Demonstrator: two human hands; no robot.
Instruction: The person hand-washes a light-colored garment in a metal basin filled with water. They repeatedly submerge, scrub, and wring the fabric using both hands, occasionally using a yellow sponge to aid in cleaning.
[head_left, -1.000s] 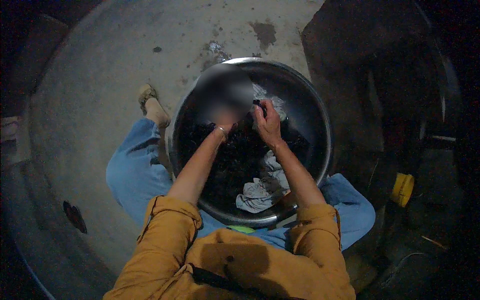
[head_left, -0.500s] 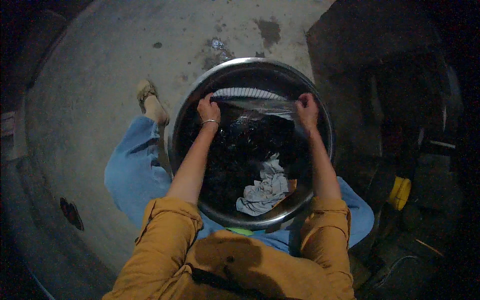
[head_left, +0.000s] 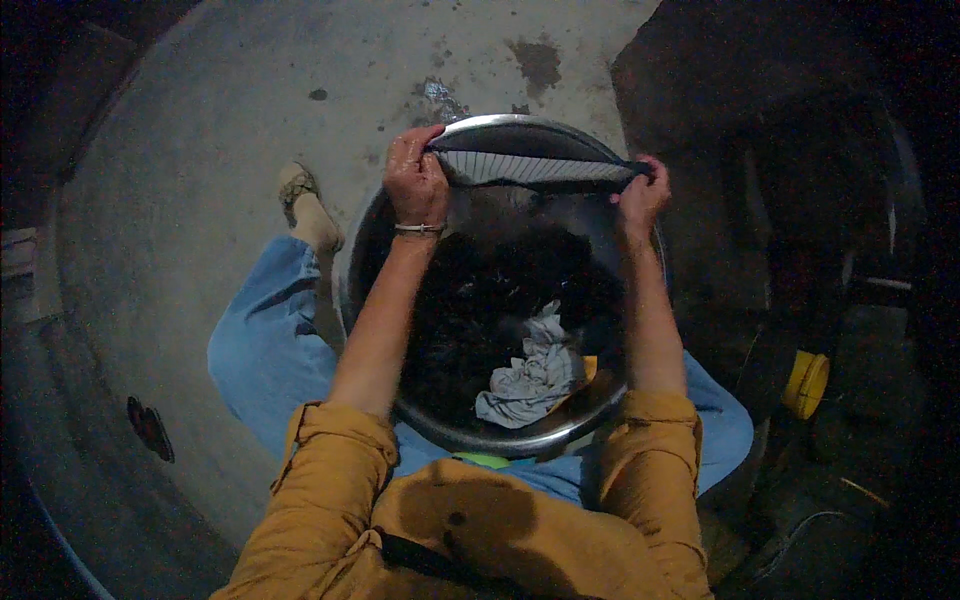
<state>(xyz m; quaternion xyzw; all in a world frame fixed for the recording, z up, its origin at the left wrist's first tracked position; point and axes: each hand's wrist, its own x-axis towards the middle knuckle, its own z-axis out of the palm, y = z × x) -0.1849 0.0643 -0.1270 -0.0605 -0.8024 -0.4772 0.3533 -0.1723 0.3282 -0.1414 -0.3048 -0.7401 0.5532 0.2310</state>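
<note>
A wide metal basin [head_left: 510, 119] stands between my legs. Stretched taut across its far part is a pale cloth with dark stripes and dark edges [head_left: 530, 170]. My left hand [head_left: 415, 180] is closed around one end near the far left rim, and my right hand [head_left: 642, 195] grips the other end at the far right. Which kind of garment the cloth belongs to, I cannot tell. Below it, dark wet-looking contents fill the basin. Against its near side lies a crumpled light grey cloth [head_left: 535, 382], with a bit of orange [head_left: 591, 368] beside it.
Concrete floor [head_left: 200, 130] with wet patches spreads to the left and ahead. My left foot in a shoe [head_left: 300, 185] rests left of the basin. A dark reddish item [head_left: 150, 430] lies at the lower left. On the dim right side there is a yellow round object [head_left: 806, 384].
Both hands have risen and moved away from me toward the far rim, lifting the striped cloth up from the dark contents. It now spans straight between them. The grey cloth stays put.
</note>
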